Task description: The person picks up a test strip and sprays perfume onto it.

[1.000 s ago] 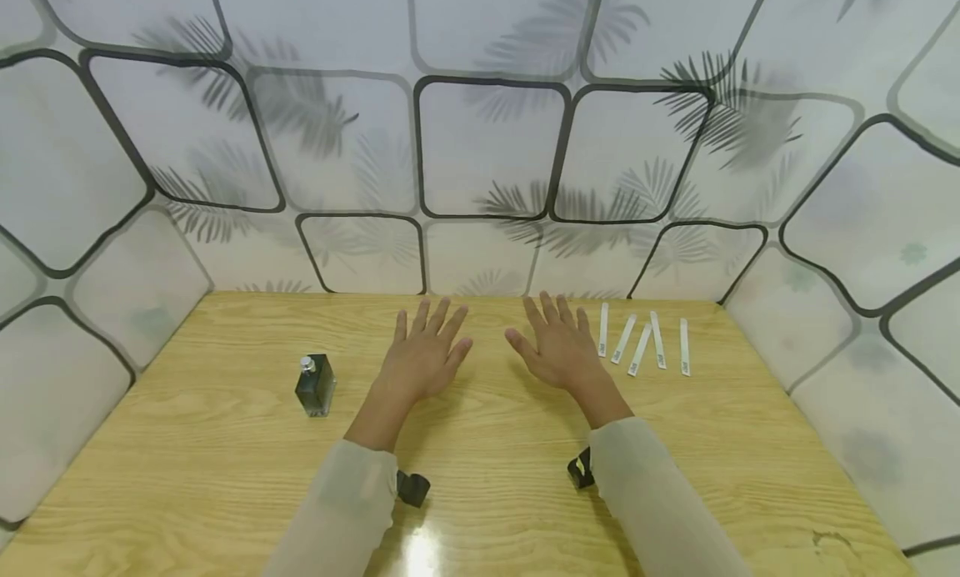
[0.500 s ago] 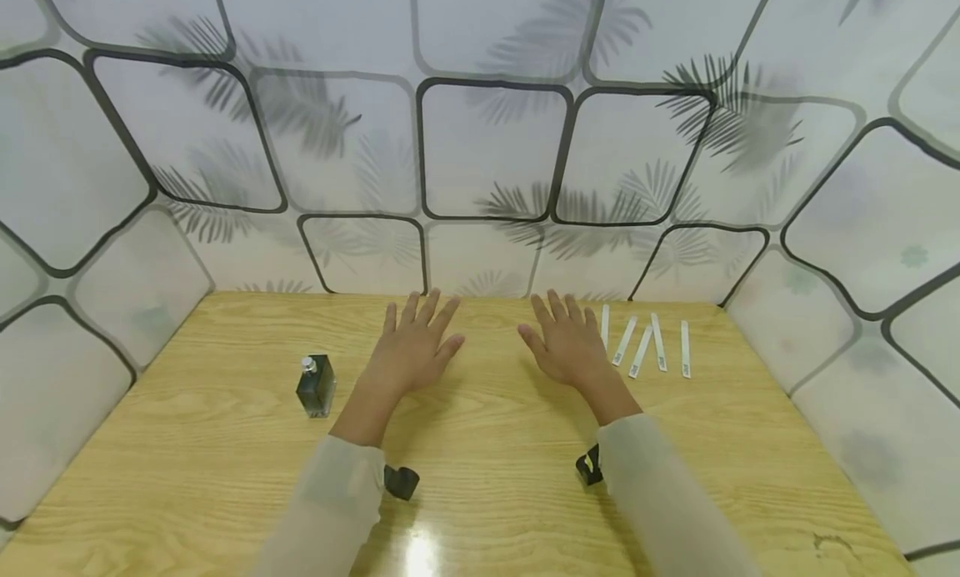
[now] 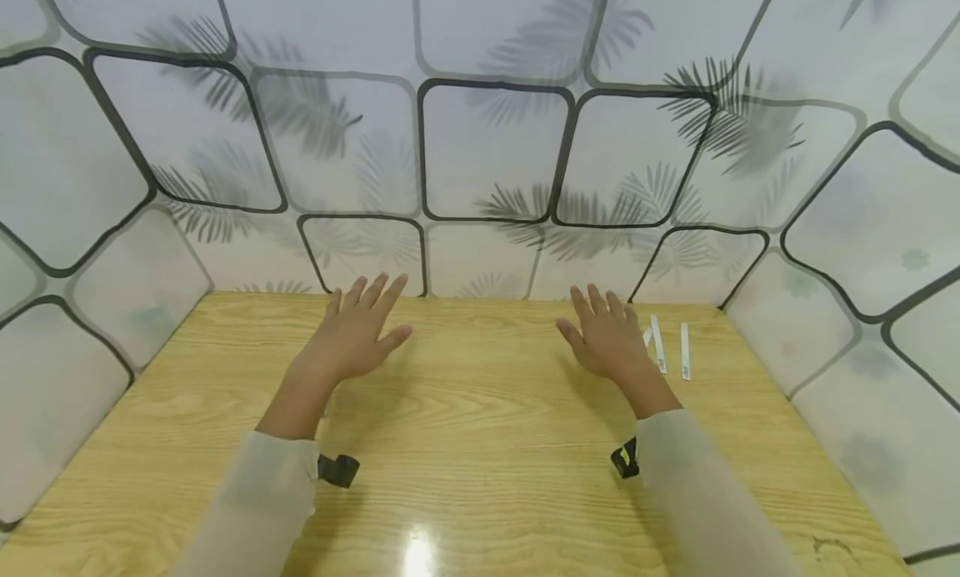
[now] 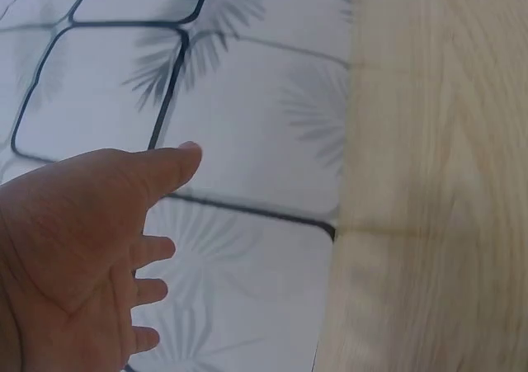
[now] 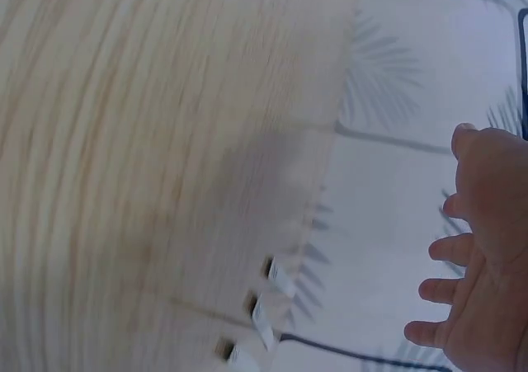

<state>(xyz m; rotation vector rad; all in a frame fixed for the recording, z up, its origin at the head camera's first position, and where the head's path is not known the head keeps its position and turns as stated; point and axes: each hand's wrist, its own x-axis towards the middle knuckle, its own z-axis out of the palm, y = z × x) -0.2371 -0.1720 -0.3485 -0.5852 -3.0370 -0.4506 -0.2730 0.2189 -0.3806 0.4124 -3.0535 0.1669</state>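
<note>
My left hand (image 3: 348,331), fingers spread and straight, hovers over the left part of the wooden table (image 3: 450,460) and holds nothing. Its forearm covers nearly all of the dark glass bottle in the head view; only a sliver of the bottle (image 3: 327,405) shows. The right hand (image 3: 609,339), likewise spread and holding nothing, hangs above the white paper strips (image 3: 685,352) at the back right, hiding some of them. In the right wrist view, several strip ends (image 5: 262,324) appear below and left of that hand (image 5: 491,248).
A patterned cloth wall (image 3: 495,152) encloses the table at the back and both sides. Black wrist straps (image 3: 339,470) show at both cuffs. A dark scuff (image 3: 832,545) marks the table at front right, and light glares near the front middle.
Both hands have moved apart, the left one farther left over the bottle's place and the right one rightward over the strips. The bottle, fully seen before, is now mostly covered.
</note>
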